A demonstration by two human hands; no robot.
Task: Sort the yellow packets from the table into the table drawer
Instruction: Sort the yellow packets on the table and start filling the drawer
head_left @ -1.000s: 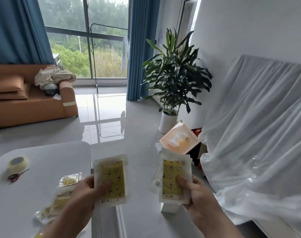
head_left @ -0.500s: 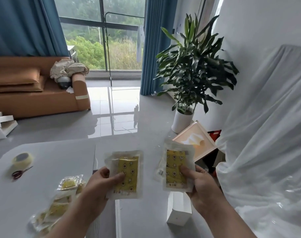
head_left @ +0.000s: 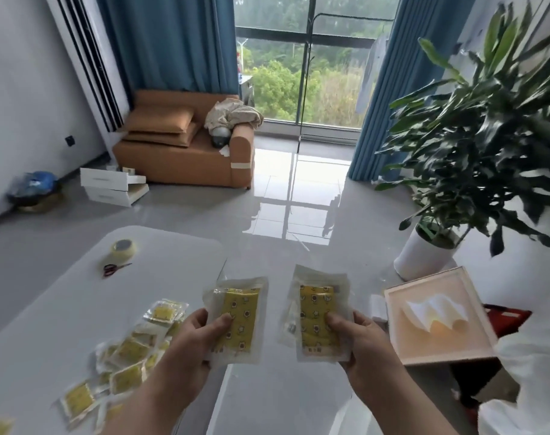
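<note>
Left hand (head_left: 185,346) pinching one yellow packet (head_left: 237,321), right hand (head_left: 361,343) pinching another (head_left: 319,318), both held up off table (head_left: 57,309). More heaped near-left (head_left: 126,356). Probably light, floppy, slick film; best gripped thumb-on-face at lower edge. Drawer not visible.

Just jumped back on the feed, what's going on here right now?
A person is holding one yellow packet in each hand above the table edge: the left hand grips the left packet, the right hand grips the right packet. A loose pile of packets is on the white table, beside a tape roll and scissors. No drawer is visible.
</note>
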